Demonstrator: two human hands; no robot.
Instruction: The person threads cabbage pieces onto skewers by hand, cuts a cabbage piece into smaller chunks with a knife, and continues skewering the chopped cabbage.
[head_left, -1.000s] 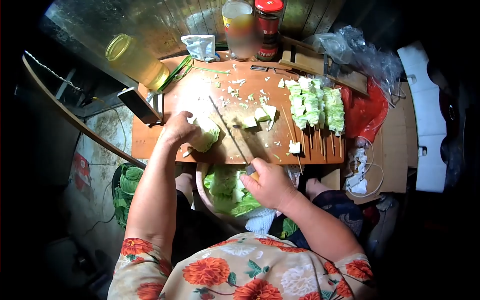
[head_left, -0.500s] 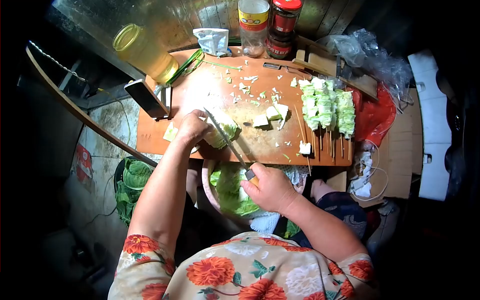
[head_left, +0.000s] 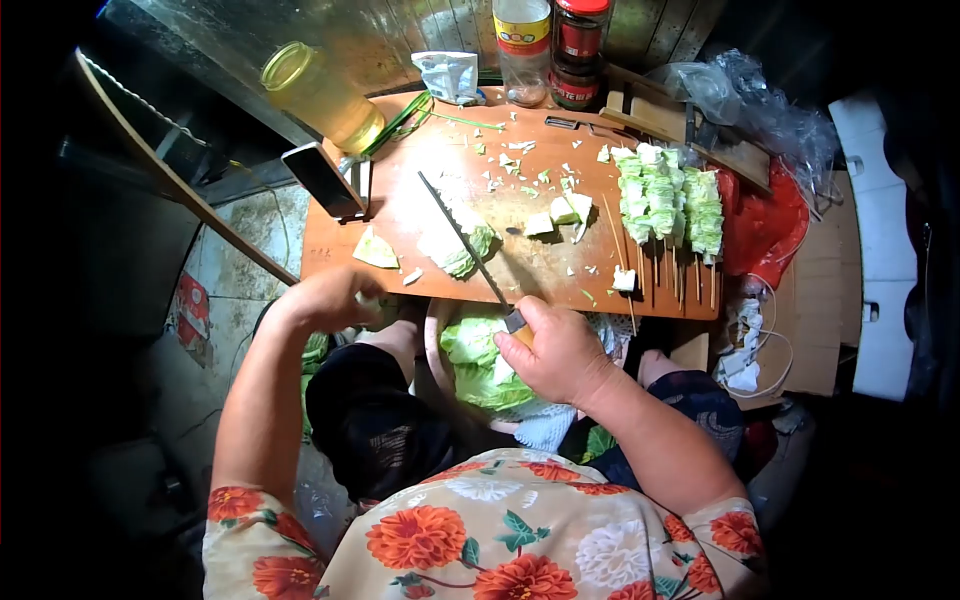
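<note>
My right hand (head_left: 552,350) is closed on the handle of a knife (head_left: 462,237), whose long blade slants up and left over a cut cabbage piece (head_left: 457,243) on the wooden board (head_left: 400,283). Off the board's front left edge is my left hand (head_left: 335,298), its fingers curled; something pale green beside the fingertips is too unclear to name. A smaller cabbage wedge (head_left: 376,249) lies on the board above it. Cut cabbage chunks (head_left: 560,213) rest right of the blade. Skewered cabbage (head_left: 664,200) is stacked at the board's right, sticks toward me.
Behind the board stand a tilted jar of yellow liquid (head_left: 325,100), a clear jar (head_left: 522,50) and stacked red-lidded jars (head_left: 577,50). A phone (head_left: 326,182) leans at the left. Below the board is a basin of cabbage leaves (head_left: 487,370); a red bag (head_left: 765,225) lies right.
My left hand has left the cabbage piece and moved down off the board's front edge. The knife stays in my right hand. The view has shifted, so the board appears slightly further right.
</note>
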